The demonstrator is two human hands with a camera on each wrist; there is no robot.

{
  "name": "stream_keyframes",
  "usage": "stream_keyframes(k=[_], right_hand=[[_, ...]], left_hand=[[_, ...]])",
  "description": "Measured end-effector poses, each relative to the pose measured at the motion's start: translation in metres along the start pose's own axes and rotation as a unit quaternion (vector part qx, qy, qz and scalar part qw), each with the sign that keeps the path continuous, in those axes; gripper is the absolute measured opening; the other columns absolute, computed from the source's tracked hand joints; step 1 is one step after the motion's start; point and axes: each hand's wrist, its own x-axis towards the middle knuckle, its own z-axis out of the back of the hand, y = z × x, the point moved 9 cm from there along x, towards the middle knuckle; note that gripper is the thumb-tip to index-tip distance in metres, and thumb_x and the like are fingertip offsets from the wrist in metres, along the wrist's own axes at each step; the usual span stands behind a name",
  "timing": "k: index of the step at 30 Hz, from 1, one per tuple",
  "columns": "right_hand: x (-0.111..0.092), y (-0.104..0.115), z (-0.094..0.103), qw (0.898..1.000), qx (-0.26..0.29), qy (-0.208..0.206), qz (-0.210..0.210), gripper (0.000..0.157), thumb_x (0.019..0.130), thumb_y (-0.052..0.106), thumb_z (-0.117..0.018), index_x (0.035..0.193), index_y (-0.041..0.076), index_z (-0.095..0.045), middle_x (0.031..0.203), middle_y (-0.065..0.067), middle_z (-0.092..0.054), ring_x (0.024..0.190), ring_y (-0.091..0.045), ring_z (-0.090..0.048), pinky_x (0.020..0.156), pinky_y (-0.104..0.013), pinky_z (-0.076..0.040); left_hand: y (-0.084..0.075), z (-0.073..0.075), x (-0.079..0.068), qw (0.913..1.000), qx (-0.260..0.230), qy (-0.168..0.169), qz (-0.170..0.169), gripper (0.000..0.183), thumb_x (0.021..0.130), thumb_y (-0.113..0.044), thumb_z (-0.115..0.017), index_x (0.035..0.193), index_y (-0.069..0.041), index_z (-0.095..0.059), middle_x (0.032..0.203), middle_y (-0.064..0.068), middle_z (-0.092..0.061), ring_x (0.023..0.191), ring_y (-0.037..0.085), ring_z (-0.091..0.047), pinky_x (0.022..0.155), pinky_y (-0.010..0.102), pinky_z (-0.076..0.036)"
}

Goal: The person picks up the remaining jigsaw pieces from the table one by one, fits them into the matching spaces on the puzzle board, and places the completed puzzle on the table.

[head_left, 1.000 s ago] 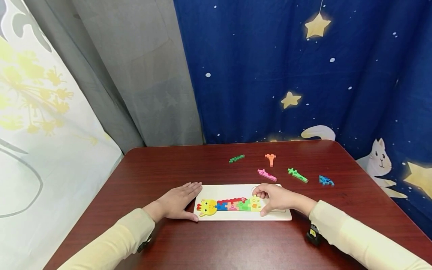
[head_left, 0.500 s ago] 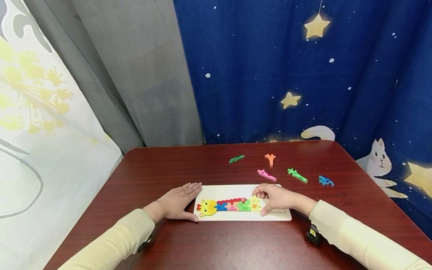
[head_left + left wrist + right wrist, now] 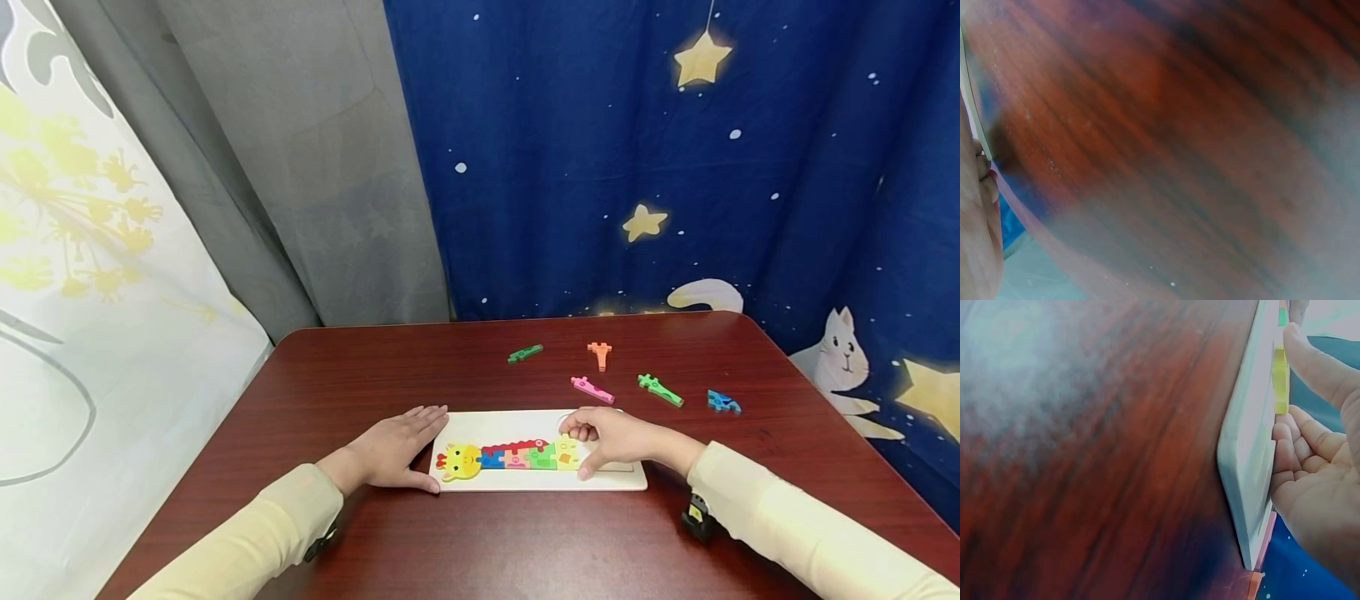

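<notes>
A white wooden puzzle board point(image 3: 495, 423) lies on the table, holding a row of giraffe pieces: a yellow head point(image 3: 461, 462), red mane point(image 3: 517, 447), blue piece point(image 3: 492, 459), pink piece point(image 3: 517, 458) and green piece point(image 3: 542, 457). My left hand point(image 3: 397, 447) rests with straight fingers against the board's left end. My right hand point(image 3: 613, 437) pinches the yellow puzzle piece point(image 3: 567, 452) at the row's right end, thumb on its near side, curled fingers on its far side. In the right wrist view this yellow piece point(image 3: 1280, 381) stands slightly above the board. The left wrist view shows mostly blurred tabletop.
Beyond the board lie loose puzzle pieces: dark green point(image 3: 525, 353), orange point(image 3: 600, 356), pink point(image 3: 592, 389), light green point(image 3: 661, 390) and blue point(image 3: 723, 402). The dark red table point(image 3: 360, 358) ends at grey point(image 3: 330, 167) and blue curtains point(image 3: 555, 167).
</notes>
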Motion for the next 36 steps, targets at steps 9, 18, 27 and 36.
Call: stream_keyframes(k=[9, 18, 27, 36], right_hand=[[0.002, 0.0, 0.007, 1.0, 0.027, -0.01, 0.0, 0.058, 0.069, 0.016, -0.089, 0.118, 0.0, -0.062, 0.095, -0.006, -0.057, 0.088, -0.023, -0.051, 0.075, -0.026, -0.047], [-0.002, 0.002, 0.02, 0.999, 0.025, -0.039, -0.006, 0.06, 0.072, 0.017, -0.088, 0.121, -0.001, -0.06, 0.097, -0.009, -0.057, 0.09, -0.024, -0.053, 0.077, -0.028, -0.049], [-0.007, 0.001, 0.037, 0.997, 0.008, -0.076, -0.006, 0.055, 0.073, 0.021, -0.087, 0.119, 0.001, -0.062, 0.096, -0.012, -0.06, 0.089, -0.029, -0.053, 0.075, -0.034, -0.049], [-0.015, 0.0, 0.05, 0.995, 0.033, -0.097, -0.006, 0.054, 0.077, 0.012, -0.084, 0.12, -0.006, -0.058, 0.106, -0.017, -0.061, 0.098, -0.037, -0.054, 0.082, -0.038, -0.05]], left_hand=[[0.003, -0.003, 0.0, 0.9999, 0.004, 0.01, 0.009, 0.112, 0.079, -0.087, -0.031, 0.154, -0.005, -0.023, 0.159, 0.01, -0.021, 0.145, 0.022, -0.02, 0.117, 0.035, -0.017], [0.003, -0.003, 0.001, 0.9999, 0.001, 0.009, 0.008, 0.112, 0.079, -0.087, -0.031, 0.154, -0.004, -0.023, 0.159, 0.011, -0.021, 0.145, 0.023, -0.02, 0.117, 0.035, -0.017], [0.004, -0.005, 0.001, 0.9999, 0.005, 0.012, 0.008, 0.112, 0.079, -0.087, -0.03, 0.154, -0.005, -0.023, 0.159, 0.011, -0.021, 0.145, 0.022, -0.019, 0.117, 0.035, -0.017], [0.004, -0.004, 0.001, 0.9999, 0.003, 0.014, 0.007, 0.112, 0.079, -0.087, -0.03, 0.154, -0.005, -0.023, 0.159, 0.01, -0.021, 0.145, 0.022, -0.02, 0.117, 0.035, -0.017]])
